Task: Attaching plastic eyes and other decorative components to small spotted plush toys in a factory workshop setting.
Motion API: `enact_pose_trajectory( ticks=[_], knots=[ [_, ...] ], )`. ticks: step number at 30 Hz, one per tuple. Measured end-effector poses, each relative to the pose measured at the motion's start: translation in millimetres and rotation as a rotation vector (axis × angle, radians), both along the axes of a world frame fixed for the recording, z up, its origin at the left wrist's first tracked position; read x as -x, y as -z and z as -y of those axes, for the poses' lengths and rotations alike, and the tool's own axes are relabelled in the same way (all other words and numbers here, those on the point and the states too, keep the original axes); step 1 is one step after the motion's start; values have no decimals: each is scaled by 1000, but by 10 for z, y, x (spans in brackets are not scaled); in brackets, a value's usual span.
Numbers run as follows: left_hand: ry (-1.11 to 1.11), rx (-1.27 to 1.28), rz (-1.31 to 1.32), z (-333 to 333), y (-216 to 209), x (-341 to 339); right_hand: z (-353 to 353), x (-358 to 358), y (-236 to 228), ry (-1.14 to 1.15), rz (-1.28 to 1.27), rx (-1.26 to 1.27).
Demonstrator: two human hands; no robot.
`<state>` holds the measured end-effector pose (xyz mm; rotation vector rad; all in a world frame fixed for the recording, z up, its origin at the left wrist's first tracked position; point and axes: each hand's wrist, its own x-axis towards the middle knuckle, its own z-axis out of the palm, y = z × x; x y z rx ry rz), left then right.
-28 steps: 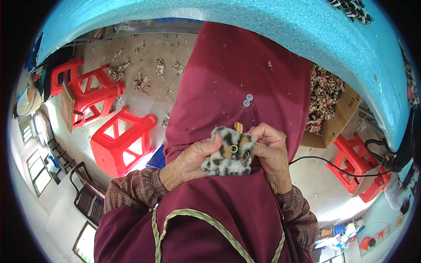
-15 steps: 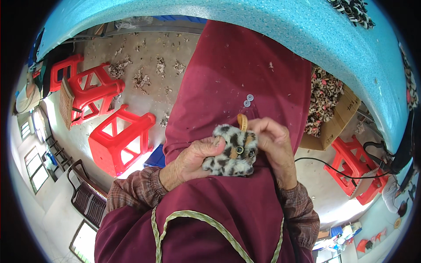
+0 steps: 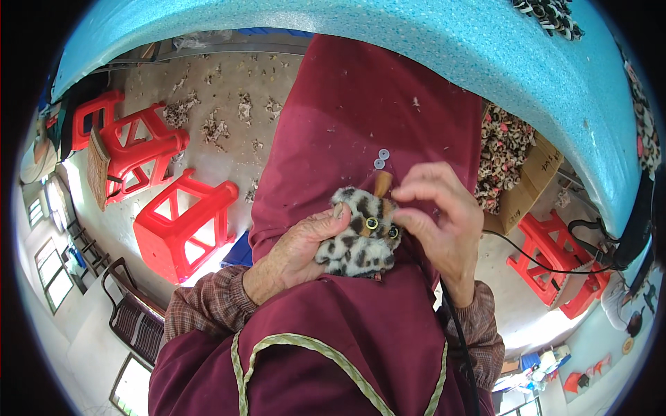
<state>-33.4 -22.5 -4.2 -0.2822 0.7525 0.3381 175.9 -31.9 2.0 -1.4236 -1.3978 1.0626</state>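
A small plush animal toy [image 3: 361,239] with spotted cream, brown and black fur lies in my lap, its two round yellow-rimmed eyes facing up. My left hand [image 3: 300,243] is closed round its left side, the thumb pressed on the fur. From the toy's top sticks a tan loop or tab [image 3: 383,184]. Beside the toy's upper right my right hand [image 3: 444,215] is half curled, with thumb and forefinger apart and the thumb close to the fur. Two clear round discs [image 3: 381,159] rest on the maroon apron [image 3: 374,97] beyond the toy.
A speckled blue tabletop [image 3: 416,41] curves across the far side. To the right stands a cardboard box [image 3: 531,184] full of patterned pieces, near a red stool [image 3: 551,249]. More red stools [image 3: 184,225] stand at the left, with fabric scraps [image 3: 215,130] on the floor.
My right hand has drawn slightly up and right from the toy, its thumb and forefinger parting. My left hand keeps its hold. The toy's eyes show more fully.
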Motion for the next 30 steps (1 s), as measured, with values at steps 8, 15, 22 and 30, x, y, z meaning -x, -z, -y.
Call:
enact_pose_trajectory(
  ticks=[8,15,22,30],
  knots=[
    [50,-96,-38,-33,-59,-42,29,49,-167,-193,192,33],
    [139,-144,-73,-24,-59,0,-18,-20,-160,-375,194,51],
    [223,-109,21,-68,-23,51,-143,-56,-227,-663,130,-111],
    [184,-167,-6,-58,-66,17,-157,-143,24,-372,-98,133]
  ],
)
